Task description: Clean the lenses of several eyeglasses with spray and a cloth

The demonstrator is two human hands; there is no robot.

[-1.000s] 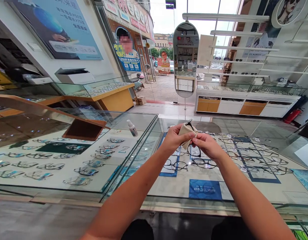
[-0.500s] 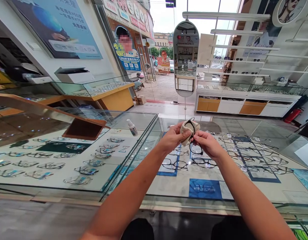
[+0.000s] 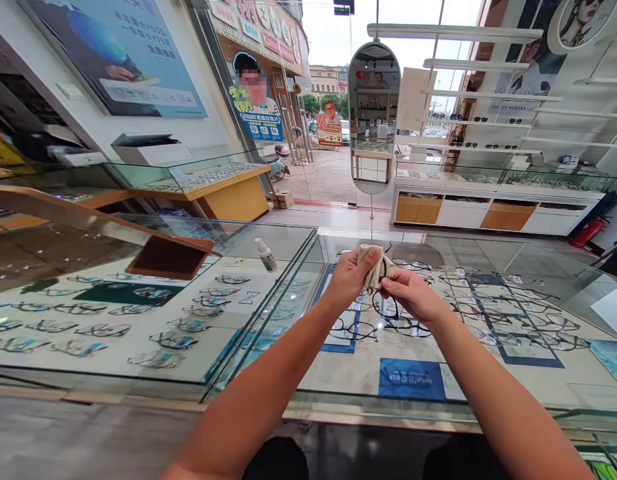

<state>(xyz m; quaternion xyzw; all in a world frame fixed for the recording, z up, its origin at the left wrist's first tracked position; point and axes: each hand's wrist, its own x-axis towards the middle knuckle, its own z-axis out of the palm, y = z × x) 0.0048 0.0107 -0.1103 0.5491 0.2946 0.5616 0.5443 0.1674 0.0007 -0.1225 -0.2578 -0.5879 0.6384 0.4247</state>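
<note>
My left hand (image 3: 351, 270) is closed on a beige cleaning cloth (image 3: 372, 267), its thumb pressed on the fabric. The cloth wraps around one lens of a pair of dark-framed eyeglasses (image 3: 387, 305), so that lens is hidden. My right hand (image 3: 407, 291) pinches the eyeglasses near the middle of the frame, and the other round lens hangs below its fingers. Both hands are held above the glass display case (image 3: 355, 380). Under the glass lie rows of spectacle frames (image 3: 355, 330) on a pale base.
A small white spray bottle (image 3: 265, 255) stands on the glass to the left. A brown wooden stand (image 3: 171, 257) juts in from the left. An oval mirror (image 3: 374, 117) rises beyond the case. A blue card (image 3: 411, 379) lies inside the case near the front.
The eyeglasses have tilted, with the uncovered lens shifting slightly left and down. My left thumb has moved up over the cloth, which now covers more of the other lens.
</note>
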